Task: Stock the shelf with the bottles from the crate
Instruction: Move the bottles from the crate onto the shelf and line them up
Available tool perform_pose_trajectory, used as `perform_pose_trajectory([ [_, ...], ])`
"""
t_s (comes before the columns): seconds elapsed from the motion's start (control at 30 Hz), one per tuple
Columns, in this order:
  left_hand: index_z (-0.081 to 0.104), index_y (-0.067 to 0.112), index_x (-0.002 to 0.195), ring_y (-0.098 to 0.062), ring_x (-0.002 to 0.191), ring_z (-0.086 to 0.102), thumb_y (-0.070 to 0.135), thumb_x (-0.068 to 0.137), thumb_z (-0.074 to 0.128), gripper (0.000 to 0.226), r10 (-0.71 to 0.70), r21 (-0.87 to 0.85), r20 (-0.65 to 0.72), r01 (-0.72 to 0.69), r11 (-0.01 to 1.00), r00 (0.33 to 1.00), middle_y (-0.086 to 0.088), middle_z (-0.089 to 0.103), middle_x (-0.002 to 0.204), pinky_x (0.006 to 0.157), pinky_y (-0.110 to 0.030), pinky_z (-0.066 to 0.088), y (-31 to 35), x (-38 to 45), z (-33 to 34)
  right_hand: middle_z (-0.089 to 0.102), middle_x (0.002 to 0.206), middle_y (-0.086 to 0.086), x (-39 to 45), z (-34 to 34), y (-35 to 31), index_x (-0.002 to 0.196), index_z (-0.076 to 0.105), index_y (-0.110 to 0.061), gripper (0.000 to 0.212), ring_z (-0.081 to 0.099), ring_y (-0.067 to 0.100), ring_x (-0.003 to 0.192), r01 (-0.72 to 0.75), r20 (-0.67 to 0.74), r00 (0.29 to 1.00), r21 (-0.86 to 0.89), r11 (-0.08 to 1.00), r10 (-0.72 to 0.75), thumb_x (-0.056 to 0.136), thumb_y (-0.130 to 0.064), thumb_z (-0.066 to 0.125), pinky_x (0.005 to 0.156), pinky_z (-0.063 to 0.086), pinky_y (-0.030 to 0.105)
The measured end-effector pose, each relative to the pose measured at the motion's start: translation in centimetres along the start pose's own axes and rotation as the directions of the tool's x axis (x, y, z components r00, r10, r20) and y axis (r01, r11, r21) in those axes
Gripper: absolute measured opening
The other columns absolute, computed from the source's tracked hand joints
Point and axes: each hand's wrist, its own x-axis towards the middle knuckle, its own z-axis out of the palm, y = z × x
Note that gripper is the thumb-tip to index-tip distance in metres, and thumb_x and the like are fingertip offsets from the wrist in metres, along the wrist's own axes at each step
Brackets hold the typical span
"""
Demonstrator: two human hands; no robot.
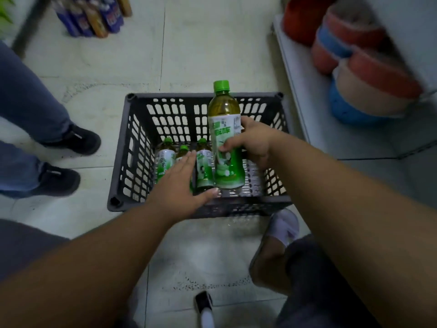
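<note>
1. One bottle (225, 138) is gripped upright by the right hand (250, 144), fingers clamped round its label, lifted above the crate (132, 147) but not yet on the shelf (305, 95).
2. The left hand (182, 183) is reached into the crate, fingers straight and together, holding nothing — just over the bottles left inside.
3. At least three green-capped bottles (203, 162) are seen standing in the crate, so stocking is judged unfinished — how many are already shelved cannot be told.

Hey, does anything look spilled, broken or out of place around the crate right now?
Nothing stands out. The crate sits flat on the floor, three bottles stand upright inside, and the right hand holds a capped bottle upright. The left hand reaches in, open.
</note>
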Motion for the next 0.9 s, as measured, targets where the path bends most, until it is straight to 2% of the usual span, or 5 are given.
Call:
perform_pose_trajectory([
  [0.17, 0.027, 0.027, 0.156, -0.018, 0.138, 0.042, 0.068, 0.065, 0.078, 0.112, 0.046, -0.256, -0.088, -0.067, 0.964, 0.995, 0.001, 0.039, 0.156, 0.113, -0.047, 0.039, 6.2, -3.8, -3.5, 0.072, 0.114, 0.014, -9.2, 0.4, -1.8, 0.126, 0.056, -0.013, 0.060, 0.073, 0.030, 0.102, 0.254, -0.126, 0.959, 0.002, 0.967, -0.252, 0.073, -0.004, 0.084, 0.093, 0.057, 0.052],
  [0.27, 0.031, 0.031, 0.152, -0.011, 0.132, 0.049, 0.080, 0.049, 0.077, 0.122, 0.124, -0.327, -0.055, -0.135, 0.935, 0.991, 0.009, 0.048, 0.149, 0.110, -0.045, 0.043, 9.7, -5.7, -4.1, 0.072, 0.112, 0.009, -14.8, -0.2, -2.5, 0.122, 0.057, -0.016, 0.058, 0.072, 0.024, 0.102, 0.403, -0.258, 0.874, -0.084, 0.911, -0.411, 0.072, -0.009, 0.086, 0.092, 0.058, 0.046],
  [0.4, 0.037, 0.032, 0.148, -0.007, 0.126, 0.052, 0.069, 0.054, 0.083, 0.111, 0.283, -0.327, -0.047, -0.282, 0.902, 0.958, 0.011, 0.053, 0.142, 0.109, -0.039, 0.044, 15.5, -6.8, -4.6, 0.073, 0.109, 0.006, -22.2, -2.3, -2.0, 0.124, 0.058, -0.015, 0.065, 0.073, 0.020, 0.100, 0.515, -0.420, 0.732, -0.175, 0.839, -0.536, 0.068, -0.004, 0.087, 0.090, 0.059, 0.043],
  [0.73, 0.035, 0.027, 0.151, -0.011, 0.134, 0.042, 0.059, 0.064, 0.084, 0.105, 0.684, -0.208, 0.051, -0.663, 0.720, 0.727, 0.007, 0.043, 0.150, 0.109, -0.037, 0.040, 30.1, -6.8, -1.2, 0.072, 0.104, 0.000, -36.1, -8.2, 1.2, 0.113, 0.059, -0.019, 0.061, 0.072, 0.016, 0.095, 0.448, -0.837, 0.309, -0.291, 0.845, -0.452, 0.063, -0.009, 0.092, 0.086, 0.061, 0.044],
  [0.9, 0.032, 0.025, 0.153, -0.017, 0.137, 0.041, 0.075, 0.058, 0.076, 0.116, 0.786, -0.122, 0.132, -0.777, 0.618, 0.605, 0.003, 0.042, 0.152, 0.112, -0.043, 0.040, 37.9, -4.8, 3.3, 0.072, 0.106, -0.003, -38.9, -13.6, 4.3, 0.116, 0.059, -0.022, 0.066, 0.072, 0.015, 0.096, 0.396, -0.930, 0.148, -0.255, 0.882, -0.335, 0.060, -0.015, 0.094, 0.089, 0.060, 0.044],
])
